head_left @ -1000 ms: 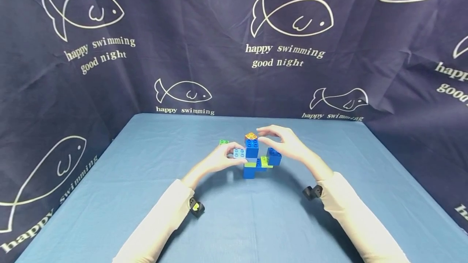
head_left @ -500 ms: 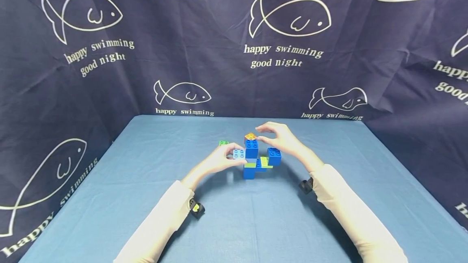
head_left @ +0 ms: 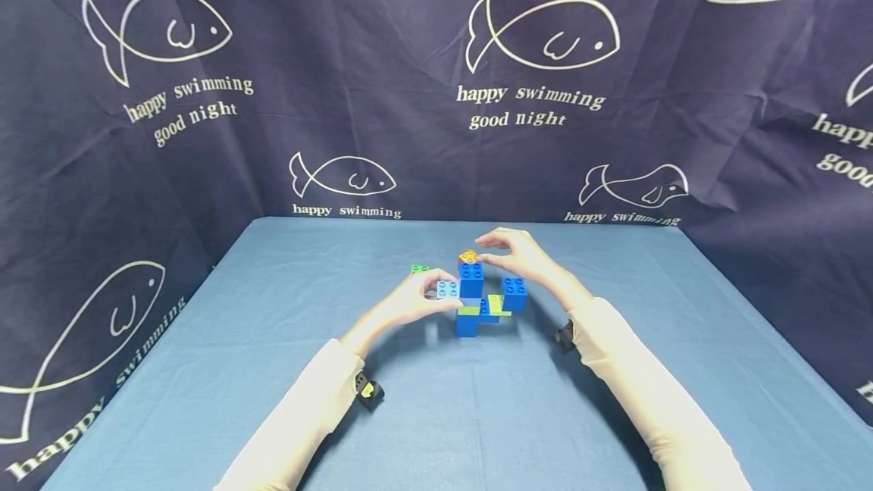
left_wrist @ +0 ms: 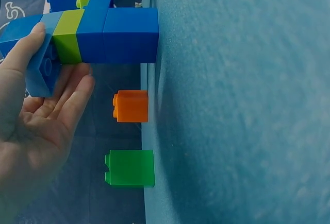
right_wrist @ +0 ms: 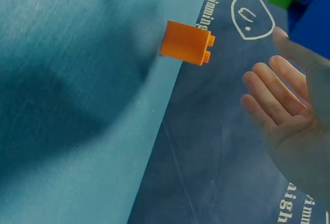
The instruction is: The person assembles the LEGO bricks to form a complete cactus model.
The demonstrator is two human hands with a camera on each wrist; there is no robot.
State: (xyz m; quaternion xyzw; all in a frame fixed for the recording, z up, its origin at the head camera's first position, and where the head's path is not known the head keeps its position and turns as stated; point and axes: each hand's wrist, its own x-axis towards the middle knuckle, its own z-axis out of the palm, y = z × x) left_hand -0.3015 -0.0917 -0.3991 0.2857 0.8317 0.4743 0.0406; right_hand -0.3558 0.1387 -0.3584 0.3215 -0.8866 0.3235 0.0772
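Note:
A brick structure (head_left: 470, 305), mostly dark blue with lime layers, stands mid-table. Sticking out on its left is a light blue brick (head_left: 447, 289), which my left hand (head_left: 416, 298) holds with the thumb on top and the fingers beneath; the left wrist view shows that grip (left_wrist: 36, 131) on the light blue brick (left_wrist: 41, 74). A loose orange brick (head_left: 467, 256) stands on the table behind the structure. My right hand (head_left: 511, 252) hovers just right of it, empty. The right wrist view shows the right hand (right_wrist: 294, 116) with straight fingers, apart from the orange brick (right_wrist: 185, 42).
A loose green brick (head_left: 419, 268) stands on the blue table (head_left: 477, 415) to the left of the orange one, and also shows in the left wrist view (left_wrist: 130, 167). Dark fish-print curtains (head_left: 136, 173) close off the back and both sides.
My right hand has drawn back a little from the near side toward the orange brick. The left hand and the structure have stayed put.

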